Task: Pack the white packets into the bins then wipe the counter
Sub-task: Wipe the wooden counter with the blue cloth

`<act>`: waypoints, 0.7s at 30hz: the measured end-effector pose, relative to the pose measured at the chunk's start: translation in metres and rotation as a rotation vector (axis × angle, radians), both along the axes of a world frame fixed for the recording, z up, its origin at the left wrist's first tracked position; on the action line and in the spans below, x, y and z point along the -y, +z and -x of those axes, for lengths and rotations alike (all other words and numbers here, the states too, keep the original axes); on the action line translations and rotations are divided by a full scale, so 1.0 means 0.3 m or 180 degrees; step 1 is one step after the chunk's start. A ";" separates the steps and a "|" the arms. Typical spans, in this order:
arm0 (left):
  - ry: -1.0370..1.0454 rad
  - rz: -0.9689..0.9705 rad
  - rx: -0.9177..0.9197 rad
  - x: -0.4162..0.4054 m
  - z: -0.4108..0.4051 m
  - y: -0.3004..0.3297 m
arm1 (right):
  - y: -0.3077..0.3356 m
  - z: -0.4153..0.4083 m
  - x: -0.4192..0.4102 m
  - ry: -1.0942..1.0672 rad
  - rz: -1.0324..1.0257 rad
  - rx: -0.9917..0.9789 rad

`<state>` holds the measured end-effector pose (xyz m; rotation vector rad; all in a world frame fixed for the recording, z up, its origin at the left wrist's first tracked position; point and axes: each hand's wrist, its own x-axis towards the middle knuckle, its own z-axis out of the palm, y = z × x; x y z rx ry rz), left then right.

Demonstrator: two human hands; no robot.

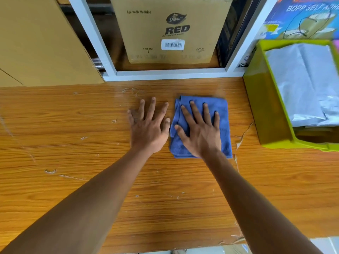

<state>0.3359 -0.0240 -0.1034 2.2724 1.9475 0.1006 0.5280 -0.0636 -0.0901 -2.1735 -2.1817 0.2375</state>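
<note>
Now your right hand (200,133) lies flat, fingers spread, pressing the folded blue cloth (200,125) onto the tabletop (73,143) so it can slide as a pad, while your left hand (149,128) rests open just beside it, likely bracing you. Off to the right of that grip, the green bin (266,114) already holds the white packets (308,85), stacked flat.
</note>
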 end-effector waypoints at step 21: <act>-0.0071 -0.0075 0.0082 -0.001 0.000 -0.006 | 0.001 -0.067 -0.156 -0.0233 0.0038 0.0019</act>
